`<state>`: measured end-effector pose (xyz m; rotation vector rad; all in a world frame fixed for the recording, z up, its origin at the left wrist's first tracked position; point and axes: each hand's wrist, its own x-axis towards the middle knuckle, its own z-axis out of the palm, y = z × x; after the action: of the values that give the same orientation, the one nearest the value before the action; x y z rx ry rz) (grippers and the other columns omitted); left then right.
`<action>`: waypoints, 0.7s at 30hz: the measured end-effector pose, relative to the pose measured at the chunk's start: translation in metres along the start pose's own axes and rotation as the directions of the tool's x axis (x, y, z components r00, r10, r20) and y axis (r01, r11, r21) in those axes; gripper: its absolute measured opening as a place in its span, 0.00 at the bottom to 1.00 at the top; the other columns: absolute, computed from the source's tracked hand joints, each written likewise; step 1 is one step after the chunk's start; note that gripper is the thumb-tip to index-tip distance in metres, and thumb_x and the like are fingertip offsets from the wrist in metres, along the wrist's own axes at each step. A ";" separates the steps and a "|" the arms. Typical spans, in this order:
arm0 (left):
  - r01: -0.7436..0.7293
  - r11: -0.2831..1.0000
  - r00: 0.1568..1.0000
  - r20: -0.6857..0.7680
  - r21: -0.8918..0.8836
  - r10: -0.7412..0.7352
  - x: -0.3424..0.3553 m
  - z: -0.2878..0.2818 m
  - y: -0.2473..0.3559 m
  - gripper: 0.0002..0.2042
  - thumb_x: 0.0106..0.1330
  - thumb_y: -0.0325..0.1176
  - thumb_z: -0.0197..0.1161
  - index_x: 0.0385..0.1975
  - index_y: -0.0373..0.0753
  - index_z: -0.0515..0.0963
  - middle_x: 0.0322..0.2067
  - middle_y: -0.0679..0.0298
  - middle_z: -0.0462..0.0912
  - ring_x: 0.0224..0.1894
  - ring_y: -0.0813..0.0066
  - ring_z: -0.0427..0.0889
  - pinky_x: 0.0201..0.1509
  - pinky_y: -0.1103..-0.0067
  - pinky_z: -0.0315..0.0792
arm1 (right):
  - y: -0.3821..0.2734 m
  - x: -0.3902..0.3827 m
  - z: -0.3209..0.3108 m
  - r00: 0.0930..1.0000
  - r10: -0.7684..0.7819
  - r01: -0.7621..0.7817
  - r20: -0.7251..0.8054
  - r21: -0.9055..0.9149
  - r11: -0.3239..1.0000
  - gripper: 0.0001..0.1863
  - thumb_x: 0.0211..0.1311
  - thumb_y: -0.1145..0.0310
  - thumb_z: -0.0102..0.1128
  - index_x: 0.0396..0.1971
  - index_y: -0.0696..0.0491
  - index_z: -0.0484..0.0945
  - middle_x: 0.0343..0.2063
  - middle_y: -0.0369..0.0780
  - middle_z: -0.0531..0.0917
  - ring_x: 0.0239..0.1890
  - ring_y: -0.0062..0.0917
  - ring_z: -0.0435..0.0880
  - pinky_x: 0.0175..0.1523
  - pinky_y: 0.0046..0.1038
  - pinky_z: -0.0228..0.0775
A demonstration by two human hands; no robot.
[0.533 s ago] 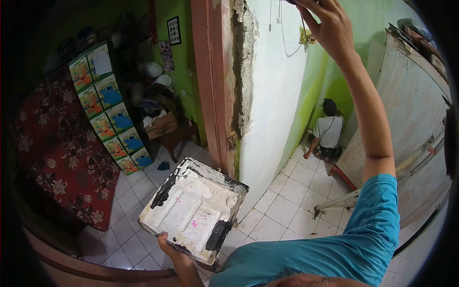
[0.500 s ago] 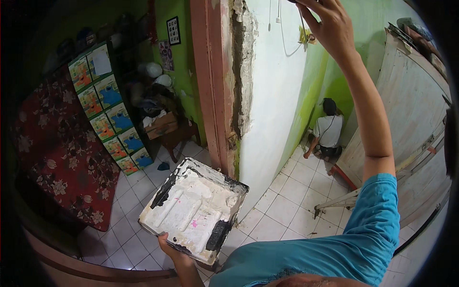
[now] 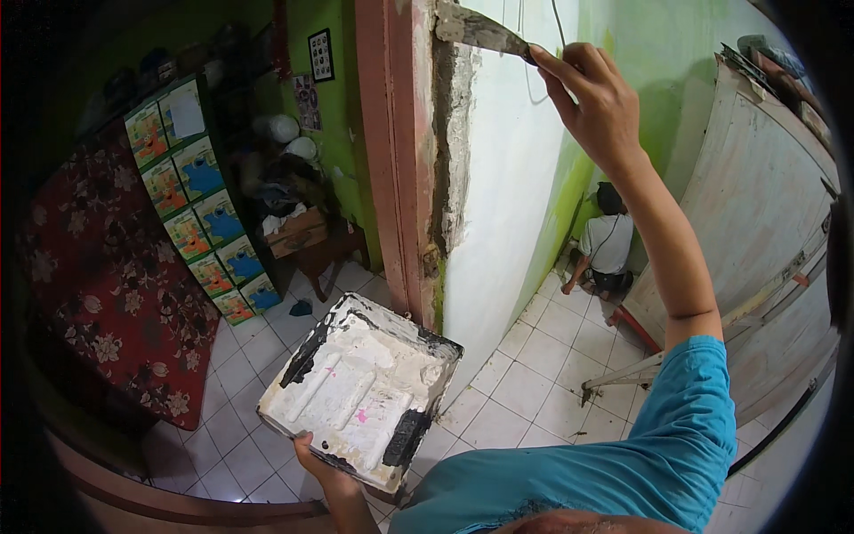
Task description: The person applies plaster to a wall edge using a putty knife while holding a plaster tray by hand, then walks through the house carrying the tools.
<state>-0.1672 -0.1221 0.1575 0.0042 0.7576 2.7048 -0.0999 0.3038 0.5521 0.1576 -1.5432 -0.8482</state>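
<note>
My right hand (image 3: 594, 100) is raised high, closed round the dark handle of a putty knife (image 3: 480, 32). Its flat, smeared blade points left and lies against the rough, broken plaster edge (image 3: 452, 151) beside the pink door frame (image 3: 391, 160). Low in front of me, my left hand (image 3: 322, 465) grips the near edge of a square paint tray (image 3: 334, 392). The tray is tilted, black beneath a crust of white filler, with pink spots on its ribbed bottom. The fingers under the tray are hidden.
A person (image 3: 608, 236) in a white shirt crouches by the green wall. A large pale wooden panel (image 3: 738, 205) leans at right. Through the doorway stand a patterned drawer cabinet (image 3: 191, 187), a red floral cloth (image 3: 107, 294) and a small table (image 3: 334, 254) with a box.
My right hand has come down and a little left, bringing the putty knife's blade into view against the plaster edge. The left hand and tray have barely moved.
</note>
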 end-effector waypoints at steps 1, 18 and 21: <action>-0.003 1.000 1.000 0.003 0.014 0.003 -0.001 0.003 0.001 0.39 0.56 0.47 0.53 0.72 0.39 0.60 0.67 0.51 0.68 0.68 0.48 0.69 0.69 0.55 0.67 | 0.000 -0.003 0.000 1.000 0.010 -0.010 0.011 -0.007 1.000 0.11 0.61 0.67 0.70 0.44 0.40 0.89 0.30 0.29 0.77 0.32 0.20 0.78 0.30 0.26 0.73; -0.001 1.000 0.999 0.046 -0.020 0.002 0.009 -0.005 0.004 0.39 0.58 0.47 0.51 0.72 0.37 0.60 0.67 0.49 0.67 0.68 0.47 0.69 0.71 0.56 0.66 | -0.008 -0.003 0.000 0.998 -0.027 0.027 0.049 -0.003 1.000 0.18 0.58 0.69 0.71 0.50 0.39 0.87 0.33 0.31 0.79 0.34 0.22 0.78 0.34 0.26 0.75; 0.001 1.000 1.000 0.031 -0.023 0.000 0.007 0.000 0.007 0.39 0.58 0.47 0.50 0.72 0.37 0.60 0.67 0.49 0.67 0.68 0.47 0.69 0.71 0.55 0.66 | 0.004 0.006 0.007 0.996 -0.083 0.083 0.010 -0.015 0.996 0.18 0.58 0.68 0.72 0.49 0.38 0.88 0.34 0.31 0.79 0.34 0.21 0.78 0.35 0.27 0.76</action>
<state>-0.1763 -0.1260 0.1601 0.0405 0.7172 2.7062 -0.1058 0.3063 0.5600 0.2080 -1.5472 -0.9273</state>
